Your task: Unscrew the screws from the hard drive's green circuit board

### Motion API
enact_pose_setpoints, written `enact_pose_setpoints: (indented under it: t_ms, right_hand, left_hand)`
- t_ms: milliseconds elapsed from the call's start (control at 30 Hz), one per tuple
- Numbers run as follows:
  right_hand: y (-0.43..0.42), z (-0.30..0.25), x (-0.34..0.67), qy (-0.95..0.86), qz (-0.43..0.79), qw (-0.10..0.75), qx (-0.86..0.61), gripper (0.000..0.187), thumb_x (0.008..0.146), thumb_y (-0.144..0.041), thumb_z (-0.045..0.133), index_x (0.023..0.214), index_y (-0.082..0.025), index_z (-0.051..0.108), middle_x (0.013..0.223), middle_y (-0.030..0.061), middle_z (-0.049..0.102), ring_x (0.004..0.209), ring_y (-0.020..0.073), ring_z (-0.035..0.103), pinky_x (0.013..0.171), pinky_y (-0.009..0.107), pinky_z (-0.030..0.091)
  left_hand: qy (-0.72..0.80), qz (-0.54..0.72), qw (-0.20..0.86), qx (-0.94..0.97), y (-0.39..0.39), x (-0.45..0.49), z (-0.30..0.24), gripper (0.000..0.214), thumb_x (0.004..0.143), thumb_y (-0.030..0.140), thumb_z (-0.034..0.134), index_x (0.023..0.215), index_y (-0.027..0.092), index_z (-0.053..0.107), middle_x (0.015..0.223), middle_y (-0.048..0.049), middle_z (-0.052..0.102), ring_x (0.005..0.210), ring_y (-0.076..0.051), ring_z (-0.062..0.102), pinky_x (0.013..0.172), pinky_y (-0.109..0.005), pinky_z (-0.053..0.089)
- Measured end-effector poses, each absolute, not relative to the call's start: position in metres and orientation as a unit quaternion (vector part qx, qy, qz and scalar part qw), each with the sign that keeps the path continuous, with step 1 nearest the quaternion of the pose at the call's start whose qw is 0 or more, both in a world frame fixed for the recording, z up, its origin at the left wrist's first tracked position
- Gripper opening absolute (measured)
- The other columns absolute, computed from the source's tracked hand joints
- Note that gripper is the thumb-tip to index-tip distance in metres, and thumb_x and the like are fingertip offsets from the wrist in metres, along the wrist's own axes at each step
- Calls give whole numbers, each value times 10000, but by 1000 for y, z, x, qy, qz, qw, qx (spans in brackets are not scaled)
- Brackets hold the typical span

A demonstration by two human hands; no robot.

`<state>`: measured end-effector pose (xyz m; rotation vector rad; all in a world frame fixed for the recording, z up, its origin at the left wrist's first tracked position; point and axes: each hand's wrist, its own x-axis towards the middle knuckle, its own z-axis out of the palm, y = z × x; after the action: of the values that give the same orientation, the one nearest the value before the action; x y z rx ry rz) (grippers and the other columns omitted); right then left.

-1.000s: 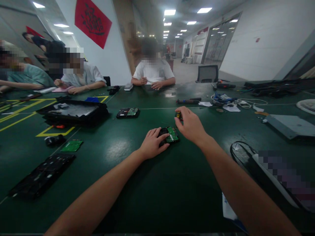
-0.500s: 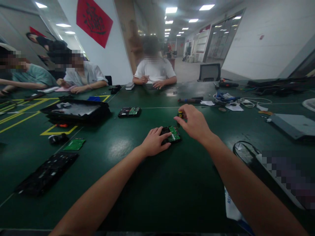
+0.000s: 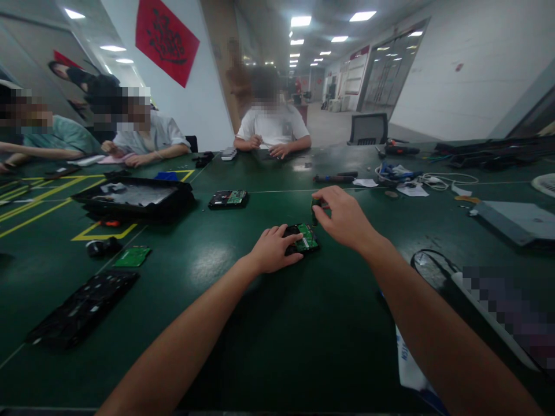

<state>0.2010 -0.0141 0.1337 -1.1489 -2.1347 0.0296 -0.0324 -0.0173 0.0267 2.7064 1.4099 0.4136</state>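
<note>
A hard drive lies on the green table with its green circuit board facing up. My left hand is closed over its left part and holds it against the table, the thumb at the near edge and a finger on the board; that end of the drive is partly hidden. Above the drive's far right corner, my right hand pinches the dark handle of a small screwdriver, which stands about upright. Its tip is too small to make out against the drive.
Another hard drive lies farther back. On the left are a black tray, a loose green circuit board and a black panel. A grey metal box and cables lie right. Across the table sits a person.
My right fingers have shifted round the screwdriver handle, and the yellow mark on its top no longer shows. My left hand and the hard drive stay in place.
</note>
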Motion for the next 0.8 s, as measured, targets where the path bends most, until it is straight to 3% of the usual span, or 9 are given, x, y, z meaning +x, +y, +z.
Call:
enact_pose_setpoints:
  t_ms: [200, 400, 600, 800]
  right_hand:
    - [-13, 130, 200, -800, 18, 375, -468, 181, 951, -334, 649, 1086, -230, 590, 1014, 95, 705, 904, 267, 656, 840, 427, 527]
    - [-14, 134, 205, -818, 42, 360, -447, 171, 939, -235, 598, 1110, -232, 594, 1125, 109, 710, 964, 270, 675, 867, 432, 528]
    - [-15, 137, 205, -811, 5, 350, -469, 154, 938, -316, 655, 1064, -237, 616, 1053, 96, 694, 892, 263, 651, 840, 433, 525]
    - [-18, 136, 199, -819, 39, 355, -449, 210, 902, -213, 624, 1110, -218, 590, 1095, 127, 698, 970, 283, 675, 862, 436, 548]
  left_hand:
    - [464, 143, -13, 874, -20, -32, 19, 623, 940, 631, 663, 1512, 396, 586, 1560, -112, 499, 1389, -412, 500, 1132, -593, 406]
    - [478, 156, -19, 864, -22, -28, 17, 612, 948, 653, 637, 1495, 380, 605, 1531, -116, 519, 1364, -408, 500, 1110, -595, 408]
    - [487, 159, -27, 858, -25, -24, 17, 604, 958, 648, 622, 1490, 362, 612, 1517, -130, 527, 1351, -411, 508, 1104, -599, 412]
    - [490, 159, -25, 857, -27, -23, 19, 601, 961, 658, 610, 1484, 361, 616, 1510, -131, 534, 1348, -415, 512, 1102, -604, 409]
